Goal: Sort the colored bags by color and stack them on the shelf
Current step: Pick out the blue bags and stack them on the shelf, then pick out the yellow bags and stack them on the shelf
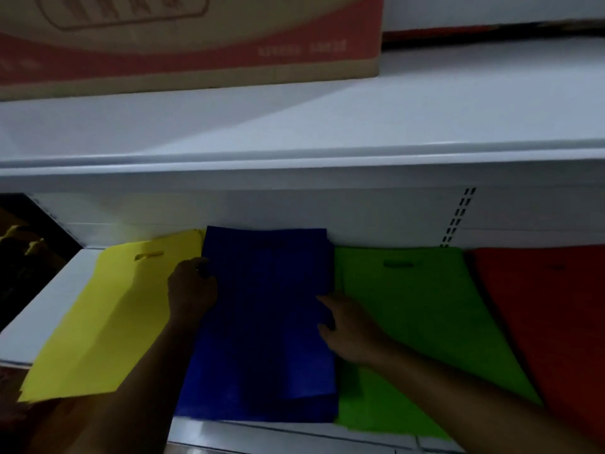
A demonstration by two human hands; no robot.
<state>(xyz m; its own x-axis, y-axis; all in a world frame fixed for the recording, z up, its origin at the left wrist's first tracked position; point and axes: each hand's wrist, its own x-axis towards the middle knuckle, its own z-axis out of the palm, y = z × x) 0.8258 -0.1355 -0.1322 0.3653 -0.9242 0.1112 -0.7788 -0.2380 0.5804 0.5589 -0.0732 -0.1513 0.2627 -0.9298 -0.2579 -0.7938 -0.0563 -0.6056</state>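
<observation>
Four flat piles of bags lie side by side on the white lower shelf [45, 309]: yellow bags [108, 322] at the left, blue bags [265, 322], green bags [422, 309], and red bags [550, 316] at the right. My left hand [191, 290] grips the left edge of the blue pile near its top corner, fingers curled. My right hand [347, 326] holds the blue pile's right edge, with fingertips tucked at the seam beside the green pile. The scene is dim.
A white upper shelf [327, 126] hangs over the bags, leaving a low gap. On it at the back left stands a cardboard box [183, 37] with a red band. A slotted upright [458, 214] is at the back right.
</observation>
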